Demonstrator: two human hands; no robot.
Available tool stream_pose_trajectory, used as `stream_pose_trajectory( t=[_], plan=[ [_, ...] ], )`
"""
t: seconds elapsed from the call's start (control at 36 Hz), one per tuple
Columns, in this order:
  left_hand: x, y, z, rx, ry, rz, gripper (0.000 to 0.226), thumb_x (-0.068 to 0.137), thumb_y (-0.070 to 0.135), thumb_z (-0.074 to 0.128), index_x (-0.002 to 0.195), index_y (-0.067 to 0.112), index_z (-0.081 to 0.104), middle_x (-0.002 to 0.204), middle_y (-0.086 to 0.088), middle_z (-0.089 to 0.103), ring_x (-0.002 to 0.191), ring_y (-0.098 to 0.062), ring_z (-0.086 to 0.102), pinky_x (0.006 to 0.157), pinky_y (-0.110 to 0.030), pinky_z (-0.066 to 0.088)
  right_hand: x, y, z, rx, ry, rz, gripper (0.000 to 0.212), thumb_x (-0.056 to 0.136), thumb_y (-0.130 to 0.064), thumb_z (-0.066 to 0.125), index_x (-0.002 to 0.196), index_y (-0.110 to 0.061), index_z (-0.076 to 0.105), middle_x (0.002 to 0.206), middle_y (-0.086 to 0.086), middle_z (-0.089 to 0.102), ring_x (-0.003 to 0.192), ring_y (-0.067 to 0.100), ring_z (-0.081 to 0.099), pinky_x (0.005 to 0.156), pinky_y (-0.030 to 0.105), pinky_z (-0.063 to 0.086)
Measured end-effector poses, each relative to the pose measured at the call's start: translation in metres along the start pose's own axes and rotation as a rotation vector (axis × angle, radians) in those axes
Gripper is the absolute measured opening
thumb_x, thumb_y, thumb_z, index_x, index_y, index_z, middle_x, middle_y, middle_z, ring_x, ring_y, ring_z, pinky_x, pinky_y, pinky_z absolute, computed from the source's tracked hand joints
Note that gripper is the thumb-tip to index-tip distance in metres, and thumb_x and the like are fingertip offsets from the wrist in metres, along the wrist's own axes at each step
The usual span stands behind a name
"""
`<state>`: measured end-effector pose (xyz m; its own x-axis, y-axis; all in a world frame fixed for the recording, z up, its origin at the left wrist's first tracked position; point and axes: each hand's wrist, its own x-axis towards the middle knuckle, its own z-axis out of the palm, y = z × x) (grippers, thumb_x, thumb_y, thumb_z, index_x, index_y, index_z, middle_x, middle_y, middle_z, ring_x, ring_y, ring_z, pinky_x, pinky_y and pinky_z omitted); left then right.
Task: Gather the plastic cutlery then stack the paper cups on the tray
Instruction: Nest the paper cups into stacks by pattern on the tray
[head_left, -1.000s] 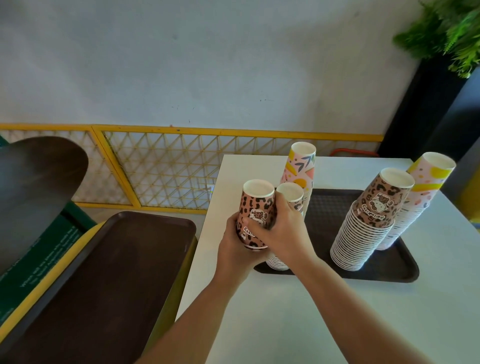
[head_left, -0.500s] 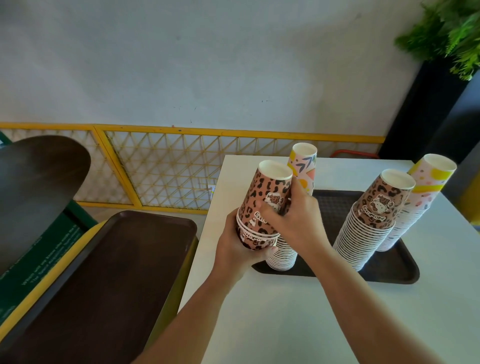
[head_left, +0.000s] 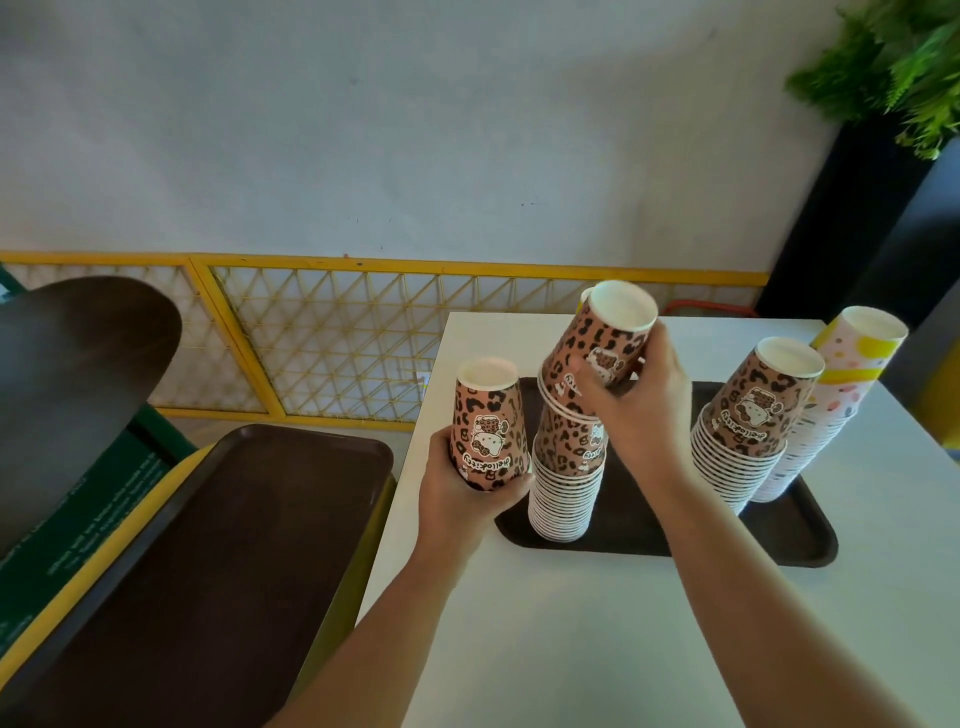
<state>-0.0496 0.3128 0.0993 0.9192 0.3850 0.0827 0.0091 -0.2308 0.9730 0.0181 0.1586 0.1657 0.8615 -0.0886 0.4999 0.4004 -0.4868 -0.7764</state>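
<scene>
My left hand (head_left: 464, 496) grips one upside-down leopard-print paper cup (head_left: 487, 422) at the left edge of the dark tray (head_left: 789, 535). My right hand (head_left: 641, 402) holds a few nested leopard cups (head_left: 592, 353), tilted, just above the near-left stack of leopard cups (head_left: 566, 478) on the tray. A second leopard stack (head_left: 748, 421) and a pastel-patterned stack (head_left: 836, 395) lean at the tray's right. Another patterned stack is hidden behind the cups in my right hand. No plastic cutlery is in view.
The tray lies on a white table (head_left: 597, 639). To the left sits an empty brown tray (head_left: 208, 545) on a yellow-edged stand, with a dark chair back (head_left: 67, 374) beyond it. A yellow lattice fence (head_left: 332, 343) and a planter (head_left: 883, 156) stand behind.
My hands have parted: the left kept one leopard cup and moved left, while the right lifted the nested cups up and right over the near-left stack.
</scene>
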Motion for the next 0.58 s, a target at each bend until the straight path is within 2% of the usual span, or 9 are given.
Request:
stream_pose_trajectory(
  t=[0.11, 0.19, 0.28, 0.31, 0.36, 0.42, 0.44, 0.53, 0.58],
  plan=[
    [-0.001, 0.005, 0.002, -0.013, 0.0, -0.002, 0.073, 0.055, 0.013, 0.089, 0.116, 0.018, 0.049, 0.109, 0.004, 0.064, 0.101, -0.01, 0.061, 0.078, -0.02, 0.052, -0.008, 0.014, 0.007, -0.053, -0.107, 0.037, 0.07, 0.075, -0.033, 0.073, 0.133, -0.011, 0.039, 0.123, 0.002, 0.058, 0.109, 0.015, 0.057, 0.081, 0.021, 0.042],
    [-0.003, 0.009, 0.003, -0.003, 0.011, 0.009, 0.074, 0.055, 0.014, 0.09, 0.117, 0.017, 0.049, 0.108, 0.006, 0.064, 0.1, -0.009, 0.061, 0.079, -0.021, 0.052, -0.014, 0.016, 0.009, -0.058, -0.193, 0.056, 0.084, 0.074, -0.036, 0.073, 0.141, -0.016, 0.027, 0.132, -0.002, 0.048, 0.116, 0.007, 0.047, 0.085, 0.021, 0.038],
    [-0.003, 0.014, 0.004, -0.004, 0.019, 0.019, 0.073, 0.056, 0.014, 0.089, 0.116, 0.017, 0.049, 0.107, 0.007, 0.064, 0.1, -0.009, 0.062, 0.078, -0.021, 0.052, -0.016, 0.008, 0.006, -0.075, -0.136, 0.027, 0.094, 0.072, -0.045, 0.072, 0.145, -0.017, 0.021, 0.144, 0.002, 0.035, 0.13, 0.016, 0.038, 0.095, 0.028, 0.039],
    [-0.003, 0.017, 0.005, 0.003, 0.017, 0.024, 0.072, 0.056, 0.014, 0.089, 0.116, 0.018, 0.049, 0.106, 0.008, 0.064, 0.099, -0.007, 0.062, 0.077, -0.017, 0.052, -0.017, 0.003, 0.004, -0.058, -0.115, 0.002, 0.094, 0.071, -0.047, 0.071, 0.145, -0.017, 0.022, 0.145, 0.001, 0.033, 0.13, 0.014, 0.037, 0.096, 0.024, 0.039],
    [-0.004, 0.022, 0.005, 0.005, 0.012, 0.037, 0.072, 0.057, 0.014, 0.088, 0.117, 0.019, 0.049, 0.107, 0.008, 0.064, 0.099, -0.007, 0.062, 0.075, -0.016, 0.052, -0.02, -0.008, 0.001, -0.008, -0.123, -0.055, 0.093, 0.068, -0.057, 0.068, 0.143, -0.019, 0.027, 0.141, -0.002, 0.037, 0.125, 0.006, 0.039, 0.091, 0.011, 0.036],
    [-0.004, 0.027, 0.007, -0.001, 0.013, 0.058, 0.073, 0.057, 0.013, 0.088, 0.119, 0.018, 0.05, 0.108, 0.005, 0.066, 0.099, -0.008, 0.063, 0.078, -0.019, 0.053, -0.023, -0.017, 0.0, 0.019, -0.17, -0.098, 0.092, 0.064, -0.066, 0.065, 0.138, -0.024, 0.032, 0.133, -0.009, 0.043, 0.123, 0.006, 0.042, 0.092, 0.012, 0.036],
    [-0.004, 0.03, 0.007, 0.002, 0.015, 0.074, 0.073, 0.057, 0.012, 0.088, 0.119, 0.018, 0.05, 0.108, 0.005, 0.066, 0.098, -0.008, 0.063, 0.077, -0.018, 0.053, -0.024, -0.021, 0.0, 0.03, -0.2, -0.108, 0.088, 0.064, -0.065, 0.064, 0.137, -0.025, 0.034, 0.128, -0.014, 0.044, 0.122, 0.005, 0.044, 0.092, 0.01, 0.037],
    [-0.006, 0.042, 0.009, 0.033, 0.015, 0.14, 0.07, 0.057, 0.012, 0.087, 0.116, 0.018, 0.051, 0.104, 0.006, 0.066, 0.093, -0.004, 0.063, 0.068, -0.008, 0.049, -0.026, -0.03, -0.001, 0.084, -0.286, -0.101, 0.079, 0.069, -0.046, 0.074, 0.136, -0.026, 0.036, 0.117, -0.028, 0.041, 0.116, -0.002, 0.045, 0.08, -0.006, 0.032],
    [-0.007, 0.05, 0.011, 0.05, 0.003, 0.189, 0.069, 0.057, 0.011, 0.087, 0.116, 0.017, 0.051, 0.103, 0.007, 0.065, 0.09, -0.003, 0.063, 0.066, -0.005, 0.047, -0.026, -0.035, -0.004, 0.1, -0.331, -0.098, 0.079, 0.07, -0.039, 0.076, 0.136, -0.027, 0.035, 0.106, -0.034, 0.038, 0.105, -0.011, 0.044, 0.076, -0.007, 0.032]
  ],
)
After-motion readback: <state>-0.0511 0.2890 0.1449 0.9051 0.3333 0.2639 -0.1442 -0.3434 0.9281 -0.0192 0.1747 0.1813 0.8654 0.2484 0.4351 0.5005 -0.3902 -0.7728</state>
